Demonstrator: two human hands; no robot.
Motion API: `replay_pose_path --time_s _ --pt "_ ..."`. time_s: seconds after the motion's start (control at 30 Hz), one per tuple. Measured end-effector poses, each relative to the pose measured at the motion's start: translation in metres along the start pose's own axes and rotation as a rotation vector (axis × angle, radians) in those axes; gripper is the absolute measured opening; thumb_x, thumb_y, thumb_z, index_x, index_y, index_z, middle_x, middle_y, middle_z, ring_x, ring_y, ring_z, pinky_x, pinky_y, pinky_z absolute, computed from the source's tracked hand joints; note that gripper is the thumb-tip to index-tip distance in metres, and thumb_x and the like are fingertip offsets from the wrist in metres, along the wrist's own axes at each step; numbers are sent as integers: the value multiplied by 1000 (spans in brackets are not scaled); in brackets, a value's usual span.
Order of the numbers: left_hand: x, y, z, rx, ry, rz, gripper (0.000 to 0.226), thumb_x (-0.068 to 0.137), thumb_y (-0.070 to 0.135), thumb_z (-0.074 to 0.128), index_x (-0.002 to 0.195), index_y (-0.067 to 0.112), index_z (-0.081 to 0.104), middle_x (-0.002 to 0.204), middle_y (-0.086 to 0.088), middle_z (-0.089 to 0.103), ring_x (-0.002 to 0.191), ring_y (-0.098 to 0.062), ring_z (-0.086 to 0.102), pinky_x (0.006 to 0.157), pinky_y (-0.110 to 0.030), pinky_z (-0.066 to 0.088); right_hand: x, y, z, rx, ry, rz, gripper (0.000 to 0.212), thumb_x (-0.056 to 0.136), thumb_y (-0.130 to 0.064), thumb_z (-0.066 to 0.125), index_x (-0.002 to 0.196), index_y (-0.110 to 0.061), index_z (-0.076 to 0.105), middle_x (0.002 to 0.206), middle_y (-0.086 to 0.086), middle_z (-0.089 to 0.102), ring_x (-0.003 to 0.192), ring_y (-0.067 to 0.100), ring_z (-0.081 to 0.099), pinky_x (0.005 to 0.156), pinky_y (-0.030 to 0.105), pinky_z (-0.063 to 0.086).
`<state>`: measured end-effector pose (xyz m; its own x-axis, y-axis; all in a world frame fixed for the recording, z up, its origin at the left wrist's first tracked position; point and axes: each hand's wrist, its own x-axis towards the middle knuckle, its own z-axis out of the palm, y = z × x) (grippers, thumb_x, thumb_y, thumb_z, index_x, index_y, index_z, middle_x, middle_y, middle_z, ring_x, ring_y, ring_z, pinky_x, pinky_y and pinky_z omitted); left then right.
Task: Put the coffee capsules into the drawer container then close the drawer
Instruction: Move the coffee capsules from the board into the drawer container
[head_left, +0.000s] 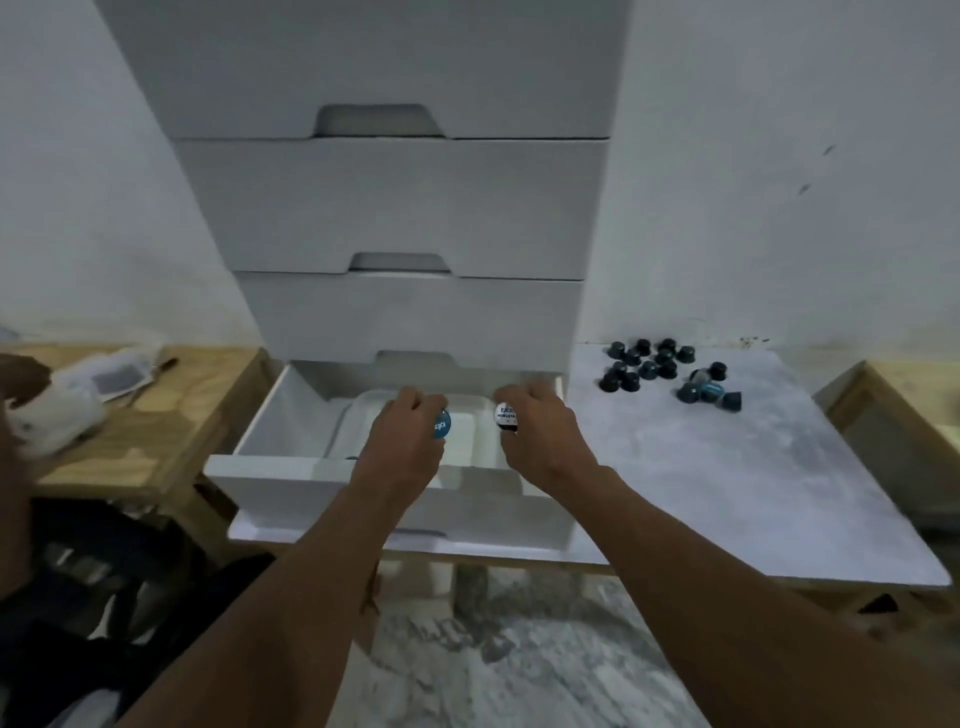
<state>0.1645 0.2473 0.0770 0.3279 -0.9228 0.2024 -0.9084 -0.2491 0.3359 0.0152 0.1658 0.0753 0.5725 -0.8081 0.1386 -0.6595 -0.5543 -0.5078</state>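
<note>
The bottom drawer (291, 478) of a white drawer unit stands pulled out, with a white container (467, 441) inside it. My left hand (402, 441) hovers over the container, closed on a capsule with a blue lid (442, 424). My right hand (540, 431) is beside it over the drawer's right part, gripping a capsule with a white and dark lid (506, 417). A pile of several dark capsules (660, 366) lies on the grey tabletop to the right. A bit of blue shows by the drawer's front wall (351, 458); I cannot tell what it is.
The drawer unit (395, 208) has three shut drawers above the open one. The grey table (727, 483) runs to the right. A wooden bench (156, 415) on the left holds white packets and a pen. A dark chair sits at lower left.
</note>
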Motion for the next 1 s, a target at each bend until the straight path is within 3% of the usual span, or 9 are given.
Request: replay_pose_path --time_s 0.27,0.43,0.57,0.77,1.0 --pt "5 -73 -12 -20 -20 -19 41 88 8 61 128 14 53 129 -11 54 110 -26 55 95 -30 44 26 -55 55 -23 -24 31 37 87 -12 59 124 -18 54 119 12 49 101 31 56 88 35 47" --pt "32 -102 -7 -33 -52 -76 40 90 15 61 129 17 52 129 -9 53 111 -24 54 97 -29 43 64 -56 79 -64 -80 32 39 86 -12 61 124 -18 54 121 11 49 104 31 56 83 29 41" --pt "55 -121 -2 -14 -138 -93 42 89 20 62 129 19 51 128 -9 52 110 -24 54 97 -31 43 97 -53 107 -89 -168 17 34 86 -12 59 119 -19 57 116 13 53 98 32 59 77 28 40" --pt "92 -155 15 86 -308 -81 40 87 25 63 125 24 53 123 -4 56 106 -22 56 83 -26 40 134 -47 143 -57 -272 39 42 83 -11 61 125 -15 53 115 13 56 101 34 59 84 33 45" --pt "111 -183 37 169 -471 57 40 88 31 62 127 26 51 120 -1 58 102 -19 59 79 -28 42 146 -46 173 -40 -410 123 38 79 -11 65 116 -9 57 110 16 55 103 33 55 83 33 44"
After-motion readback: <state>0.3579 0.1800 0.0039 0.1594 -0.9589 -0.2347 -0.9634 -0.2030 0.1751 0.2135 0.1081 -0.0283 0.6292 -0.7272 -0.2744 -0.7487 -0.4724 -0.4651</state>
